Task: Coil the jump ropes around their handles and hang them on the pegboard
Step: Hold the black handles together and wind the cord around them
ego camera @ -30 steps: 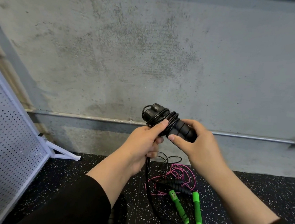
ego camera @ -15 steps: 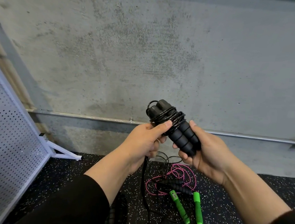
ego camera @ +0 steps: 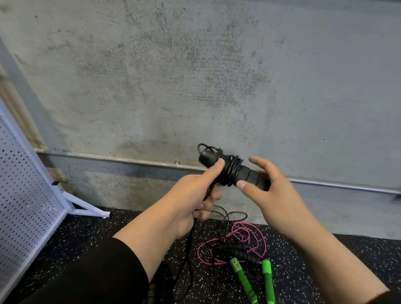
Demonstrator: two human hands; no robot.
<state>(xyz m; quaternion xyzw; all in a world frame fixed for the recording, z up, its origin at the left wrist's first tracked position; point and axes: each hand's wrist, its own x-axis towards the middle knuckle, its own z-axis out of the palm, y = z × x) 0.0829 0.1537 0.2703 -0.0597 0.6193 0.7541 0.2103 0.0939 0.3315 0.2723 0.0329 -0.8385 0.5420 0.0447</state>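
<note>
I hold a pair of black foam handles point(ego camera: 248, 174) side by side at chest height, with black rope point(ego camera: 230, 169) wound several turns around them. My left hand point(ego camera: 191, 199) grips the loose strand of that rope in its curled fingers, and its thumb presses on the coil. My right hand point(ego camera: 274, 201) holds the handles' right end loosely between thumb and fingers. The loose strand hangs from my left fist to the floor. The white pegboard point(ego camera: 7, 184) leans at the left.
On the speckled black floor point(ego camera: 329, 270) below my hands lie a pink rope point(ego camera: 236, 231) with black handles point(ego camera: 237, 247) and two green handles point(ego camera: 243, 281) with thin black cord. A metal pipe point(ego camera: 122, 159) runs along the concrete wall. The pegboard's white foot point(ego camera: 87, 209) juts out.
The bundle has turned from tilted to nearly level. My right hand has loosened and shifted its hold on the handles' right end, and my left hand still grips the strand.
</note>
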